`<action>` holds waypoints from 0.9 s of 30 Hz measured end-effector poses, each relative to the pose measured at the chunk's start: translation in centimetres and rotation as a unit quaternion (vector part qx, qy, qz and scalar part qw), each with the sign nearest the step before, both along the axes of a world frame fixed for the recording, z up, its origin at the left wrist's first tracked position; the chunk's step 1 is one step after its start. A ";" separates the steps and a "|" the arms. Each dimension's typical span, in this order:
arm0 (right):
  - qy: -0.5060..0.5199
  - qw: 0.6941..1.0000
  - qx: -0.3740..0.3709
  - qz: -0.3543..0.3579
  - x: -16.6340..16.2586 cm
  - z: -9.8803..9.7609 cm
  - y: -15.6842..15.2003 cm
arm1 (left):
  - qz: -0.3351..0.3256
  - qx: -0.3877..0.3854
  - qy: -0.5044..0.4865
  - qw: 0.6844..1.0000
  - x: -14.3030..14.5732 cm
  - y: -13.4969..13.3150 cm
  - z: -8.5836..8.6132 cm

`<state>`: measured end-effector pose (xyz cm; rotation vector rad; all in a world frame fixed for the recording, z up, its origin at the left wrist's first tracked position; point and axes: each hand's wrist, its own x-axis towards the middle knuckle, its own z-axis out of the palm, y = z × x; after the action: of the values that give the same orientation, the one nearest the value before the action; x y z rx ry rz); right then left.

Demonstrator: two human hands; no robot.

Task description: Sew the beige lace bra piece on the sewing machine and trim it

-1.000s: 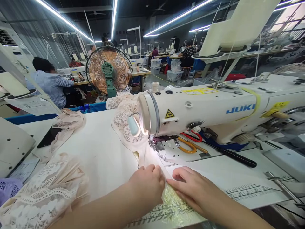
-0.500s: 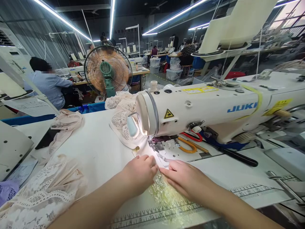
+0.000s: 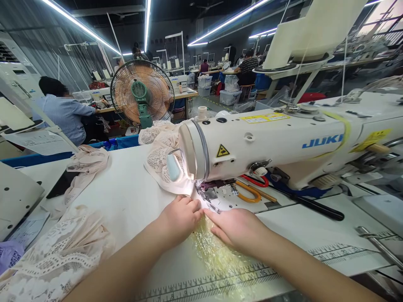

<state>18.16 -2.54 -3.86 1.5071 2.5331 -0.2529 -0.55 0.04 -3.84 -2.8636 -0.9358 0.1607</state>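
A white JUKI sewing machine (image 3: 283, 142) stands on the table, its lamp lighting the presser foot (image 3: 204, 196). Pale pink lace fabric (image 3: 163, 163) runs out behind the needle. A yellowish lace strip (image 3: 214, 251) trails toward me between my hands. My left hand (image 3: 181, 216) lies curled on the fabric just left of the foot, fingers pressed together on it. My right hand (image 3: 236, 226) presses flat on the same fabric right in front of the foot, fingertips almost touching the left hand.
Scissors with orange and red handles (image 3: 252, 188) lie under the machine arm beside a black tool (image 3: 315, 207). A lace pile (image 3: 59, 256) sits at the near left, more fabric (image 3: 88, 161) farther back. A fan (image 3: 141, 94) and a seated person (image 3: 63, 111) are behind the table.
Both hands slid forward along the table toward the presser foot, feeding the fabric; the pink lace behind the needle has bunched up farther back.
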 end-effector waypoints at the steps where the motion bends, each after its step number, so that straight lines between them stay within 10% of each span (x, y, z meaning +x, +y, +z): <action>1: -0.006 1.000 -0.005 -0.005 -0.2 0.1 0.0 | 0.002 -0.003 0.004 1.000 0.0 0.0 0.1; 27: -0.052 0.995 -0.049 -0.070 -2.5 0.6 0.6 | 0.056 0.012 0.015 0.998 -0.6 2.0 -0.6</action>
<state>15.66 -1.89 -3.21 1.6178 2.3039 -0.3042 -1.12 1.99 -4.45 -2.7803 -1.0853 0.2013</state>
